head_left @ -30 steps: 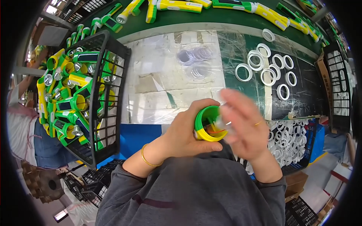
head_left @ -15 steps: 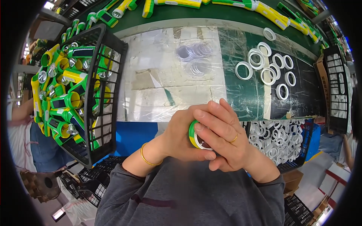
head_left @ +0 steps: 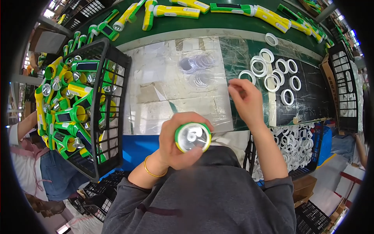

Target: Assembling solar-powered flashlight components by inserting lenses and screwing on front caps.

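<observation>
My left hand (head_left: 177, 142) is wrapped round a green and yellow flashlight (head_left: 209, 145), its round head facing up. A clear lens (head_left: 191, 145) covers the bright reflector, and the thumb lies at the lens edge. The flashlight's body is hidden in the hand. My right hand (head_left: 247, 101) is over the table with loosely bent fingers, thumb and forefinger apart, and nothing visible between them. Just beyond its fingertips lies a white plastic ring (head_left: 252, 73), partly covered by them. More white rings (head_left: 258, 66) lie scattered to the right. Thin clear discs (head_left: 199, 64) lie in two overlapping groups at mid table.
A black crate (head_left: 102, 113) full of flashlights stands at the left. Flashlights also lie on the green belt (head_left: 171, 29) along the back. Below the table's right front is a crate of white rings (head_left: 296, 150). Another black crate (head_left: 346, 89) stands far right. A person's arm shows at far left.
My hands have parted. The right hand has left the flashlight and moved right and away to the white rings. The left hand has shifted left, and the flashlight's lens now faces up.
</observation>
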A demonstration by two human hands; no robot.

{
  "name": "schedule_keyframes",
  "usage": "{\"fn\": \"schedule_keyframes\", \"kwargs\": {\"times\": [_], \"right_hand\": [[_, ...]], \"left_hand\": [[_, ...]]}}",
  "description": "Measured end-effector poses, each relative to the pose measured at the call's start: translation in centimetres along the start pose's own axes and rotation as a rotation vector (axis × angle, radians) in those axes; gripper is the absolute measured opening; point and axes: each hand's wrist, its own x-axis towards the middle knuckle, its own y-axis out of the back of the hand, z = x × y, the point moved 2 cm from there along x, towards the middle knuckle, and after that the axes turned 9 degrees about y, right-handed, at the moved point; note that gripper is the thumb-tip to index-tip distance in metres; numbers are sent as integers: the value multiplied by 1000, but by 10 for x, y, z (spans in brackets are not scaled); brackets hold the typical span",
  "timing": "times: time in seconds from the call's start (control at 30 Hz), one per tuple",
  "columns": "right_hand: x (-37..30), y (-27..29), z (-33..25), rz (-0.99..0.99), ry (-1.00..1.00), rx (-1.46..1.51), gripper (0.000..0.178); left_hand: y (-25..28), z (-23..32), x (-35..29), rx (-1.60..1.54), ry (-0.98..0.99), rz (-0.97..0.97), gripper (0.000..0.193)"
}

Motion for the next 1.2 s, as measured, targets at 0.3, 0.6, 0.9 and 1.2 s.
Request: {"fn": "schedule_keyframes", "kwargs": {"times": [0.3, 0.6, 0.9, 1.2], "right_hand": [[41, -61, -2, -51, 381, -494, 37], [29, -15, -43, -15, -294, 614, 17], [-6, 25, -114, -703, 117, 514, 40], [-11, 15, -137, -697, 527, -192, 45]], "left_hand": [[17, 2, -1, -162, 124, 85, 54], [15, -13, 8, 98, -297, 42, 61], [11, -15, 13, 34, -264, 51, 70], [14, -13, 12, 175, -225, -42, 82]]}}
